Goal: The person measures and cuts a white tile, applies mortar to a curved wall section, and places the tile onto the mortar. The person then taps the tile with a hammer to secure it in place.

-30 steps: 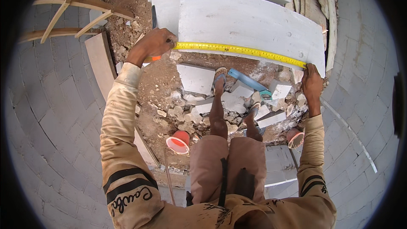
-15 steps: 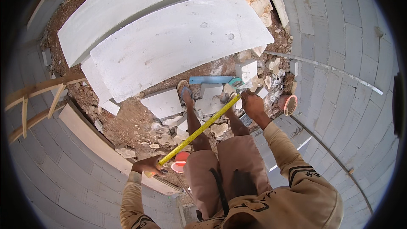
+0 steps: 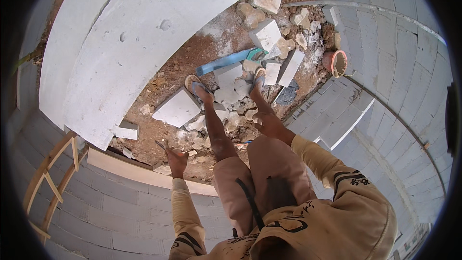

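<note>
Out to the left, my left hand (image 3: pixel 176 161) is closed, with a thin dark pencil-like stick (image 3: pixel 160 145) jutting from its fingers. A small patch of orange shows at that palm; what it belongs to I cannot make out. My right hand (image 3: pixel 272 127) hangs in front of my right leg, fingers apart, and nothing shows in it. Beyond my feet lies a handsaw (image 3: pixel 224 61) with a blue blade and green handle, across pale block offcuts. A white block piece (image 3: pixel 177 108) rests beside my left foot. The yellow tape is no longer seen stretched out.
Two large white blocks (image 3: pixel 144 33) stand at the upper left. Broken block pieces (image 3: pixel 265 34) and rubble cover the dirt around my feet. A reddish bucket (image 3: pixel 335 62) sits by the right wall. A wooden frame (image 3: pixel 45 178) leans at the left; grey block walls surround the ground.
The yellow tape measure stretched between my hands is gone from sight. My left hand has risen, and my right hand has come down and inward. The view has turned, shifting the large blocks leftward.
</note>
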Available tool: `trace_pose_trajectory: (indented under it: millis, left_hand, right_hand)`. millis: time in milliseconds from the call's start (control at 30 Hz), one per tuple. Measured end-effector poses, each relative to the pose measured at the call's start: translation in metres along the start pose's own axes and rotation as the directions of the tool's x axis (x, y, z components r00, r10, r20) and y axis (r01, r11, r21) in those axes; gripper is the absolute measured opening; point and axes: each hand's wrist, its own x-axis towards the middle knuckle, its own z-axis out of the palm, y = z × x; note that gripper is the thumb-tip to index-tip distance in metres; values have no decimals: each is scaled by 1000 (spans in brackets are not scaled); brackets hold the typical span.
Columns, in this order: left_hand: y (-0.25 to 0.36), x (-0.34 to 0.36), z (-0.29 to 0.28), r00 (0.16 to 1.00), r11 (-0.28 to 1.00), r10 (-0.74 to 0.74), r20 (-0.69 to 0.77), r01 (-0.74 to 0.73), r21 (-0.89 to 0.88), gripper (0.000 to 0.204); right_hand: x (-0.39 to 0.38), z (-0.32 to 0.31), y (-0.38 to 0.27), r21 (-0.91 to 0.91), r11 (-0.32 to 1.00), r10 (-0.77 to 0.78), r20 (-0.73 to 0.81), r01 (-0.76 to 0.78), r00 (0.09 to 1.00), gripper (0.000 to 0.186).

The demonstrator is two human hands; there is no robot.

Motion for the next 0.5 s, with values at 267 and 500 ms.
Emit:
trace_pose_trajectory:
  millis: [267,500]
  left_hand:
    - [33,91,88,994,994,-103,41,101,43,67]
    - [149,152,189,977,997,-6,214,22,-76,51]
  right_hand:
    - [29,46,261,474,785,497,-98,-399,862,27]
    - [58,144,355,708,504,660,53,-494,749,29]
